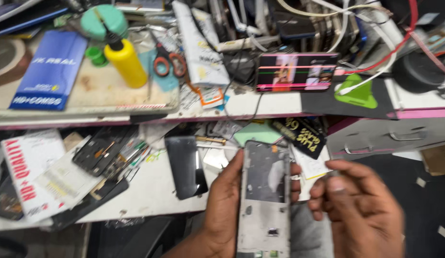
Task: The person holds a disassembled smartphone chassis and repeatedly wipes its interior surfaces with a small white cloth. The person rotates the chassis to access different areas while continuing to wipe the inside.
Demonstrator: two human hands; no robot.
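The grey phone frame (pixel 265 196) is held upright in the left hand (pixel 222 210), gripped along its left edge with fingertips showing at its right edge; its long axis runs away from the body. The right hand (pixel 361 210) is seen just beside it on the right, blurred, fingers loosely curled and holding nothing, apart from the frame. Beyond, a black screen panel (pixel 185 166) is laid on the white bench (pixel 155 191), and a cracked lit phone (pixel 296 71) is propped on the shelf above.

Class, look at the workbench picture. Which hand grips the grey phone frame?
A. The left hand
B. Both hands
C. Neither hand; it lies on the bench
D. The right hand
A. The left hand wraps round the grey phone frame, while the right hand hovers beside it, blurred and apart.
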